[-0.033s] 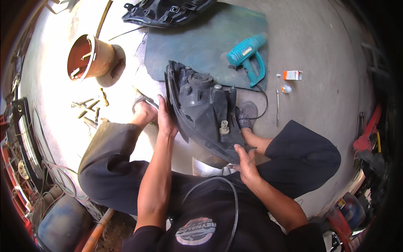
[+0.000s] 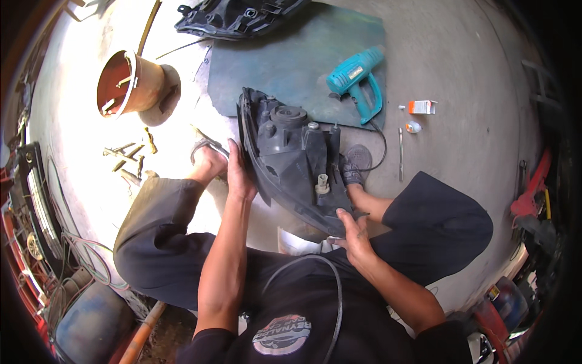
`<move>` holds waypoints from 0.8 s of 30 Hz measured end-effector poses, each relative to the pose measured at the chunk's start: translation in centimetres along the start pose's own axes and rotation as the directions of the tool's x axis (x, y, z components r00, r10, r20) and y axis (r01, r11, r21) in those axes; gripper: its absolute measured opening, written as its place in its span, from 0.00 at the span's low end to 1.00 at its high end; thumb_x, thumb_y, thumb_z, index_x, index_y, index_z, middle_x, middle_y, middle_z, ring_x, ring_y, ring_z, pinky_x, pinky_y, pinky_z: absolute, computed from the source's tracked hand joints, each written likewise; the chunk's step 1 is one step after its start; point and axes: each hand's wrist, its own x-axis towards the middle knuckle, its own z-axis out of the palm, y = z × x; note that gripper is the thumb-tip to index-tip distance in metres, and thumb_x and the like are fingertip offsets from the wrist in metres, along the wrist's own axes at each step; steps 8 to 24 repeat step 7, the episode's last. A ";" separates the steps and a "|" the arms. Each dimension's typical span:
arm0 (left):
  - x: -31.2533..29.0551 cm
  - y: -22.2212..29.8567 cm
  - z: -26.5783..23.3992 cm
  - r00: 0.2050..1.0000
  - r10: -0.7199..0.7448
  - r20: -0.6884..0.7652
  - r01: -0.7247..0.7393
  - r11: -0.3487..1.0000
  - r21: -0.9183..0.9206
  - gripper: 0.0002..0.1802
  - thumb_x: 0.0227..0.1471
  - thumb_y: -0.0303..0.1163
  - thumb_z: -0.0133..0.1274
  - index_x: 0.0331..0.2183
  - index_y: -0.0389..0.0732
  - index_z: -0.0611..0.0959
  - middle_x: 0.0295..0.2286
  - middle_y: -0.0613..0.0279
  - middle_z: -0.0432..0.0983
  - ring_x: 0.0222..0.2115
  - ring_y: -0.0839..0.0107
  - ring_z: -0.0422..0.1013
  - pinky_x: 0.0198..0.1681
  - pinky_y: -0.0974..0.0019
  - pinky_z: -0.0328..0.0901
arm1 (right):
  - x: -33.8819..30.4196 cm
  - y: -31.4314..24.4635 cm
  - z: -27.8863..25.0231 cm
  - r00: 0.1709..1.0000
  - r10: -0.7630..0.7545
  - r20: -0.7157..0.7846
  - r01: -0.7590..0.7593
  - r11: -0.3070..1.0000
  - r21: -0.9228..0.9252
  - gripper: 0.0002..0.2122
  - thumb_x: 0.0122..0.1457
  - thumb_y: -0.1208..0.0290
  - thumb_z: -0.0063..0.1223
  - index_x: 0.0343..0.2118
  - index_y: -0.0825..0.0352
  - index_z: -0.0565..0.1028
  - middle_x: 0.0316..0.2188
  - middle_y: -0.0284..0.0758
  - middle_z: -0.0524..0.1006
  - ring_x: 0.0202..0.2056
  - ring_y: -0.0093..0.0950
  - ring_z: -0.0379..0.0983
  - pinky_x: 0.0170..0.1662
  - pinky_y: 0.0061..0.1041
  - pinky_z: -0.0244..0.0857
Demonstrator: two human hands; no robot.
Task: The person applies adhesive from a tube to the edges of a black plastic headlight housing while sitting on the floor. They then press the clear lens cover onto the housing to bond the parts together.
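Observation:
Between my legs I hold a car headlight (image 2: 291, 145), its black plastic back facing up. It has a round cap near its top and a pale bulb socket (image 2: 322, 184) lower down. My left hand (image 2: 239, 173) grips its left edge, thumb upright along the rim, the other fingers hidden behind it. At the lower right corner, my right hand (image 2: 356, 238) clasps the housing with the thumb on top; its fingers are partly hidden underneath. The front lens of the headlight is out of sight.
A teal heat gun (image 2: 357, 79) lies on a dark green sheet (image 2: 273, 67), with a second headlight (image 2: 239, 18) beyond. A bucket (image 2: 145, 85) and scattered tools (image 2: 126, 159) are left. Right are a small box (image 2: 422, 107), a bulb (image 2: 413, 127) and a metal rod (image 2: 401, 155).

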 end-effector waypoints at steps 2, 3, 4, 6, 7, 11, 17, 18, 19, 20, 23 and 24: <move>-1.7 -1.5 -1.2 0.999 -0.013 0.034 0.010 0.996 0.088 0.39 0.68 0.58 0.44 0.66 0.39 0.63 0.62 0.53 0.65 0.62 0.58 0.63 0.66 0.51 0.59 | -1.4 -1.1 0.5 0.992 0.008 0.124 -0.017 0.997 0.070 0.48 0.61 0.56 0.63 0.70 0.75 0.42 0.67 0.50 0.56 0.64 0.42 0.62 0.43 0.42 0.78; -2.9 -2.1 -0.5 0.999 0.033 -0.012 -0.030 0.983 0.179 0.38 0.67 0.53 0.49 0.67 0.41 0.61 0.63 0.53 0.63 0.63 0.58 0.62 0.66 0.49 0.59 | -1.1 -0.5 0.5 0.993 0.018 0.115 -0.026 0.997 0.069 0.44 0.62 0.52 0.61 0.70 0.69 0.45 0.68 0.47 0.55 0.62 0.44 0.65 0.46 0.51 0.77; -4.3 -2.9 0.4 0.995 0.082 -0.057 -0.064 0.961 0.268 0.38 0.66 0.49 0.54 0.68 0.44 0.59 0.64 0.54 0.61 0.64 0.58 0.60 0.65 0.46 0.59 | -1.2 -0.3 0.8 0.988 0.052 0.146 -0.062 0.996 0.068 0.44 0.62 0.51 0.61 0.70 0.69 0.45 0.68 0.47 0.55 0.63 0.45 0.64 0.47 0.51 0.76; -6.0 -4.4 0.5 0.989 0.089 -0.115 -0.056 0.963 0.264 0.50 0.56 0.48 0.65 0.70 0.51 0.56 0.66 0.58 0.58 0.66 0.58 0.56 0.67 0.45 0.56 | -2.1 -0.3 1.6 0.970 0.119 0.210 -0.135 0.989 0.060 0.44 0.62 0.50 0.61 0.70 0.68 0.46 0.69 0.48 0.54 0.65 0.47 0.62 0.50 0.52 0.75; -6.2 -5.5 -0.8 0.987 0.118 -0.112 -0.079 0.949 0.304 0.53 0.54 0.46 0.68 0.71 0.55 0.53 0.67 0.59 0.56 0.67 0.56 0.55 0.69 0.40 0.50 | -2.2 -0.3 1.6 0.969 0.123 0.214 -0.139 0.988 0.062 0.44 0.62 0.50 0.61 0.70 0.68 0.46 0.69 0.48 0.54 0.65 0.47 0.62 0.50 0.52 0.75; -6.2 -5.5 -0.8 0.987 0.118 -0.112 -0.079 0.949 0.304 0.53 0.54 0.46 0.68 0.71 0.55 0.53 0.67 0.59 0.56 0.67 0.56 0.55 0.69 0.40 0.50 | -2.2 -0.3 1.6 0.969 0.123 0.214 -0.139 0.988 0.062 0.44 0.62 0.50 0.61 0.70 0.68 0.46 0.69 0.48 0.54 0.65 0.47 0.62 0.50 0.52 0.75; -6.2 -5.5 -0.8 0.987 0.118 -0.112 -0.079 0.949 0.304 0.53 0.54 0.46 0.68 0.71 0.55 0.53 0.67 0.59 0.56 0.67 0.56 0.55 0.69 0.40 0.50 | -2.2 -0.3 1.6 0.969 0.123 0.214 -0.139 0.988 0.062 0.44 0.62 0.50 0.61 0.70 0.68 0.46 0.69 0.48 0.54 0.65 0.47 0.62 0.50 0.52 0.75; -6.2 -5.5 -0.8 0.987 0.118 -0.112 -0.079 0.949 0.304 0.53 0.54 0.46 0.68 0.71 0.55 0.53 0.67 0.59 0.56 0.67 0.56 0.55 0.69 0.40 0.50 | -2.2 -0.3 1.6 0.969 0.123 0.214 -0.139 0.988 0.062 0.44 0.62 0.50 0.61 0.70 0.68 0.46 0.69 0.48 0.54 0.65 0.47 0.62 0.50 0.52 0.75; -6.2 -5.5 -0.8 0.987 0.118 -0.112 -0.079 0.949 0.304 0.53 0.54 0.46 0.68 0.71 0.55 0.53 0.67 0.59 0.56 0.67 0.56 0.55 0.69 0.40 0.50 | -2.2 -0.3 1.6 0.969 0.123 0.214 -0.139 0.988 0.062 0.44 0.62 0.50 0.61 0.70 0.68 0.46 0.69 0.48 0.54 0.65 0.47 0.62 0.50 0.52 0.75; -6.2 -5.5 -0.8 0.987 0.118 -0.112 -0.079 0.949 0.304 0.53 0.54 0.46 0.68 0.71 0.55 0.53 0.67 0.59 0.56 0.67 0.56 0.55 0.69 0.40 0.50 | -2.2 -0.3 1.6 0.969 0.123 0.214 -0.139 0.988 0.062 0.44 0.62 0.50 0.61 0.70 0.68 0.46 0.69 0.48 0.54 0.65 0.47 0.62 0.50 0.52 0.75; -6.2 -5.5 -0.8 0.987 0.118 -0.112 -0.079 0.949 0.304 0.53 0.54 0.46 0.68 0.71 0.55 0.53 0.67 0.59 0.56 0.67 0.56 0.55 0.69 0.40 0.50 | -2.2 -0.3 1.6 0.969 0.123 0.214 -0.139 0.988 0.062 0.44 0.62 0.50 0.61 0.70 0.68 0.46 0.69 0.48 0.54 0.65 0.47 0.62 0.50 0.52 0.75; -6.2 -5.5 -0.8 0.987 0.118 -0.112 -0.079 0.949 0.304 0.53 0.54 0.46 0.68 0.71 0.55 0.53 0.67 0.59 0.56 0.67 0.56 0.55 0.69 0.40 0.50 | -2.2 -0.3 1.6 0.969 0.123 0.214 -0.139 0.988 0.062 0.44 0.62 0.50 0.61 0.70 0.68 0.46 0.69 0.48 0.54 0.65 0.47 0.62 0.50 0.52 0.75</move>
